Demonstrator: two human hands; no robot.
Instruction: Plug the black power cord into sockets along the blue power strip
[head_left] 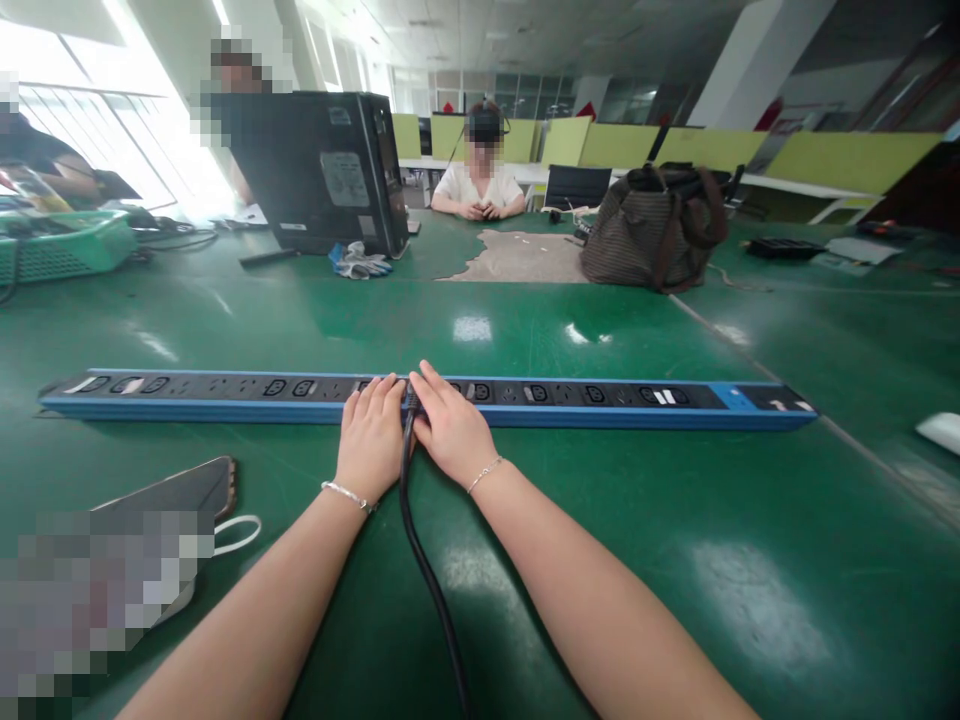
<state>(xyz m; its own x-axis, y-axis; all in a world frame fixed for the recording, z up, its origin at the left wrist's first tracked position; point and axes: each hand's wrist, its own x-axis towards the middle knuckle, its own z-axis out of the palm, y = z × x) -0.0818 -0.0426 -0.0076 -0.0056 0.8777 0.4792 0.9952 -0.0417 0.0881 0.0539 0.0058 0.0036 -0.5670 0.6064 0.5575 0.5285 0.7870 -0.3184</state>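
A long blue and black power strip (600, 396) lies crosswise on the green table, with a row of sockets facing up. My left hand (373, 430) grips it near the middle, fingers together over the top face and thumb mostly hidden. Just right of it, my right hand (454, 425) is closed at the black plug (411, 397), its fingers stretched along the plug's right side. The plug is at the strip's sockets, largely covered by my fingers; how deep it sits cannot be seen. From it a black power cord (424, 560) runs down between my forearms.
A phone (172, 490) lies at the left front. Toward the back are a green basket (67, 245), a black computer case (322, 175), gloves (360, 262) and a striped bag (637, 235). Across the table sits a person (480, 190); others are at the left.
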